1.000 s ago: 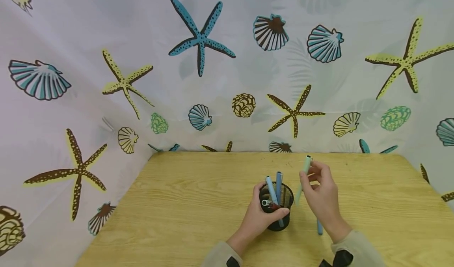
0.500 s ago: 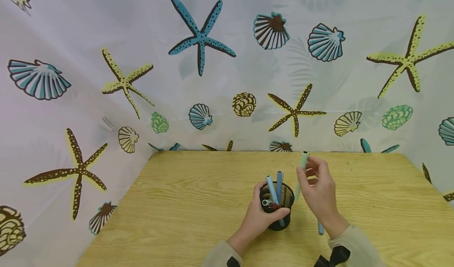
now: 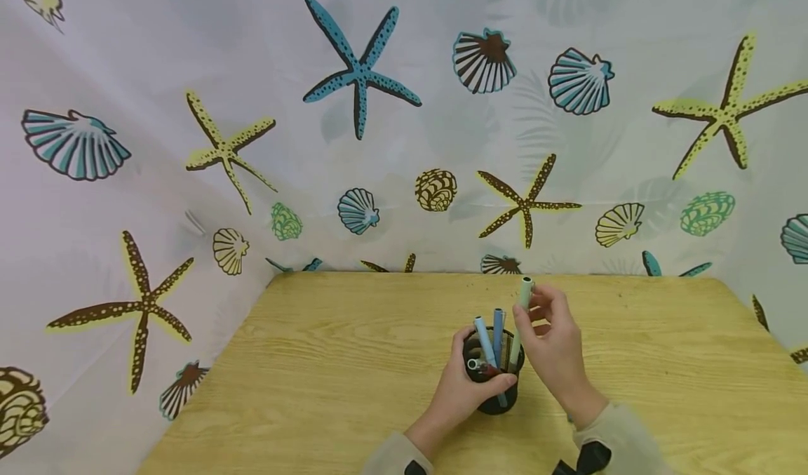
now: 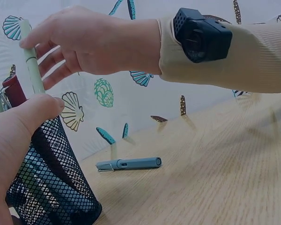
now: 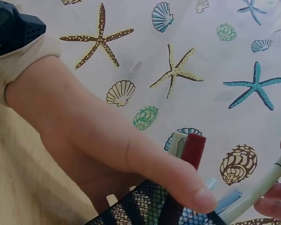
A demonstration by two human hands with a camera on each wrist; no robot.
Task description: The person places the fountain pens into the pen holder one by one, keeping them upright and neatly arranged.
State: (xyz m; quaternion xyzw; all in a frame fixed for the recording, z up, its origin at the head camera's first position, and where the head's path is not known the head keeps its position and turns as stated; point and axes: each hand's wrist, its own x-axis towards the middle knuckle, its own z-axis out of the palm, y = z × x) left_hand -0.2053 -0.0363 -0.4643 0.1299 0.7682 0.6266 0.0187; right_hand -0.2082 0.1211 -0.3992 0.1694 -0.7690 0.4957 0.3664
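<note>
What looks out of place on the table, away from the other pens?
One grey-blue pen lies flat on the wooden table, apart from the black mesh pen cup that holds the others. The left hand grips the cup, and the right hand pinches a pale green pen over it.

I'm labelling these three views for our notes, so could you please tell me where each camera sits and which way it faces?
Head: worn on the head, looking forward and down at the wooden table; shows both forearms, the left hand gripping the black mesh pen holder, the right hand pinching a pale green pen.
Left wrist: low beside the holder, facing across the table to a grey-blue pen; shows the left thumb, the right hand and wristband.
Right wrist: looks at the left hand on the holder, curtain behind.
All three share the holder and green pen.
</note>
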